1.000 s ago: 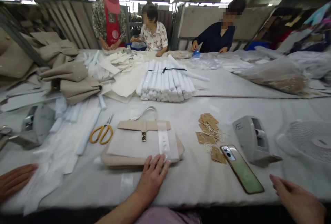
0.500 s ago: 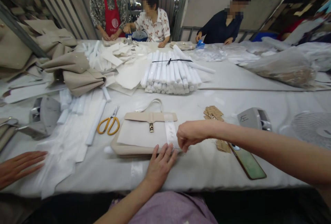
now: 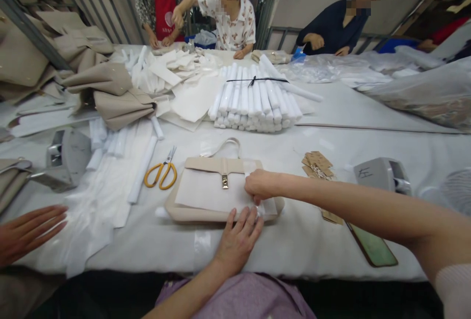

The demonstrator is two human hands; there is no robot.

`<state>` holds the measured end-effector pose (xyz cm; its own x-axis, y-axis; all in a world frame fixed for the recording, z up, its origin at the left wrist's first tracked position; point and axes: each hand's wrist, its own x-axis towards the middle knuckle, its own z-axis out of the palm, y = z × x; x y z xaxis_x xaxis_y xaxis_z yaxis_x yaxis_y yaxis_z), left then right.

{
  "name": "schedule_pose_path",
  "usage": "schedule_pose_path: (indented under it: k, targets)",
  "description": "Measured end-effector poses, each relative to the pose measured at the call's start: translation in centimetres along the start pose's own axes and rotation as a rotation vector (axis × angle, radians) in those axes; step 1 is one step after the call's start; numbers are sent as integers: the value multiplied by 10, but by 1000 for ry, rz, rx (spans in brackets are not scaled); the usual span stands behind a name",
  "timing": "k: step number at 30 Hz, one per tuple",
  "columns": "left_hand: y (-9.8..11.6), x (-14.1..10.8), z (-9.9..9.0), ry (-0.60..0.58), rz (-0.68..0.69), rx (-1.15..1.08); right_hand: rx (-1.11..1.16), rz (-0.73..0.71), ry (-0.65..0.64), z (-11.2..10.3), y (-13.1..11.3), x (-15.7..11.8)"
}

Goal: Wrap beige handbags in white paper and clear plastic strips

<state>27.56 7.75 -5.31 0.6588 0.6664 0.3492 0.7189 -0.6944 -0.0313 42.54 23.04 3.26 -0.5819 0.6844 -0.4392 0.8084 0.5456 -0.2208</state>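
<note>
A beige handbag (image 3: 200,201) with a gold-coloured clasp (image 3: 225,181) and a raised handle (image 3: 231,141) lies in front of me. A pale sheet (image 3: 198,192) covers its front below the flap. My left hand (image 3: 237,235) rests on the lower edge at the right, fingers stretched and slightly apart. Over the right part of the front, my right hand (image 3: 262,186) is closed with its fingers curled down. Whatever those fingers hold is hidden. A translucent strip (image 3: 252,166) shows on the flap beside that hand.
Yellow-handled scissors (image 3: 162,172) lie left of the bag. Behind it sits a tied bundle of white rolls (image 3: 257,95). Brown tags (image 3: 318,164), a phone (image 3: 375,245) and a tape dispenser (image 3: 382,174) are rightward. A co-worker's hand (image 3: 33,233) rests at left; several people stand across the table.
My right hand has moved left from the bag's right edge onto its front. My left hand stays on the lower edge. Across the table, a co-worker's arm has risen.
</note>
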Motion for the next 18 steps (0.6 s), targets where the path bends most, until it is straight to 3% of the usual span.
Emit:
schedule_pose_path:
  k: [5,8,11,12,13,16,18]
  targets:
    - [-1,2,1,33,-2,9,-91,125,46,-13,25,0]
    - [-2,3,1,51,-4,13,-117,183,152,-12,22,-18]
    - [-4,4,0,46,10,8,-102,197,350,19,10,-40]
    - [-5,5,0,44,14,4,-9,162,505,35,8,-45]
    - [-7,6,-2,44,15,-1,49,92,574,53,6,-49]
    - [-12,9,-9,43,18,-50,-40,-36,664,99,4,-52]
    - [-18,10,-18,38,31,-135,-150,-61,685,116,5,-50]
